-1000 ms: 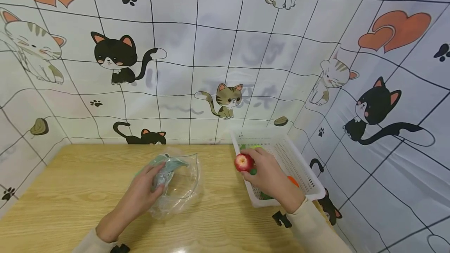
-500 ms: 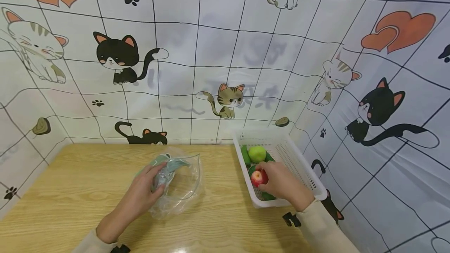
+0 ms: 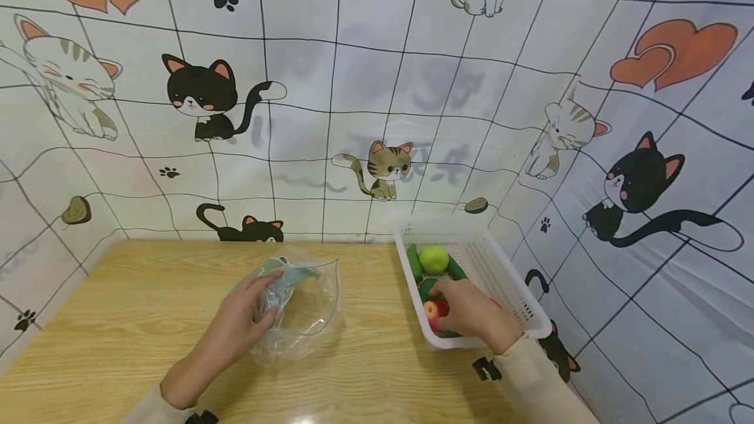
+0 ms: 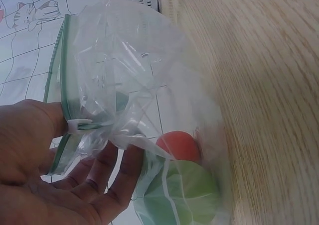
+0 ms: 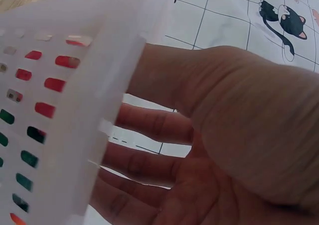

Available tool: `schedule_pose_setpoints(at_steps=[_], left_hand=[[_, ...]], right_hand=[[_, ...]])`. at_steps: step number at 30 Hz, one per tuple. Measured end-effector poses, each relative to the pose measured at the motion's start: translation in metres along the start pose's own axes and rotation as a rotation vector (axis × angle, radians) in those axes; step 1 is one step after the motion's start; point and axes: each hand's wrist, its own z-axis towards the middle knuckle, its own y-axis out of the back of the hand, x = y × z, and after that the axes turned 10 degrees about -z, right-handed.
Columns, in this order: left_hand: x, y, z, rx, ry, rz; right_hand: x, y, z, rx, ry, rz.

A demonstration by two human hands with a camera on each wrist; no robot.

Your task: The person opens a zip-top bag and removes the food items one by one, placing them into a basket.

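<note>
My left hand (image 3: 244, 313) holds a clear plastic zip bag (image 3: 309, 319) on the table. In the left wrist view, thumb and fingers pinch the bag near its green zip edge and white slider (image 4: 79, 126). A round red thing (image 4: 178, 145) and a round green thing (image 4: 184, 192) show through the film. My right hand (image 3: 471, 309) reaches into a white perforated basket (image 3: 501, 260), its thumb and fingers round a red apple (image 3: 434, 311) low inside. The basket's wall (image 5: 99, 95) hides those fingertips in the right wrist view.
Also in the basket are a round light-green fruit (image 3: 434, 259), long green vegetables (image 3: 414, 264), a dark-green rounded thing (image 3: 429, 288) and a bit of something orange-red (image 3: 495, 302). A cat-patterned curtain (image 3: 306, 84) borders the wooden table (image 3: 365, 371) behind and at the right.
My right hand has carried the red apple from above the basket's left rim down into the basket, toward its near end. The left hand and the bag have stayed in place.
</note>
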Motion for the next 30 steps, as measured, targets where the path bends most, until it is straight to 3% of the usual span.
schedule_pose_setpoints(at_steps=[5,6,9,12,14,19,23,26,30], left_hand=[[0.0,0.0,0.001,-0.058,-0.06,-0.047],[0.0,0.0,0.001,-0.071,-0.075,-0.063],[0.0,0.001,0.001,-0.11,-0.113,-0.114],[-0.001,0.002,0.002,-0.155,-0.127,-0.12],[-0.002,0.003,0.002,-0.181,-0.116,-0.125],[-0.007,0.005,0.003,-0.218,-0.045,-0.162],[-0.008,0.007,0.005,-0.223,0.017,-0.182],[-0.008,0.008,0.006,-0.215,0.038,-0.162],[-0.006,0.01,0.008,-0.197,0.065,-0.121]], right_hand=[[-0.019,-0.015,0.007,-0.01,0.011,0.013],[-0.034,-0.028,0.013,-0.042,0.06,0.028],[-0.042,-0.035,0.018,-0.086,0.083,0.011],[-0.026,-0.022,0.011,-0.127,0.06,0.022],[-0.001,-0.003,0.001,-0.153,0.009,-0.005],[0.031,0.013,-0.012,-0.311,0.0,-0.022],[0.053,0.016,-0.018,-0.402,0.012,0.028],[0.068,0.014,-0.018,-0.469,0.089,0.071],[0.091,0.008,-0.014,-0.571,0.287,0.12]])
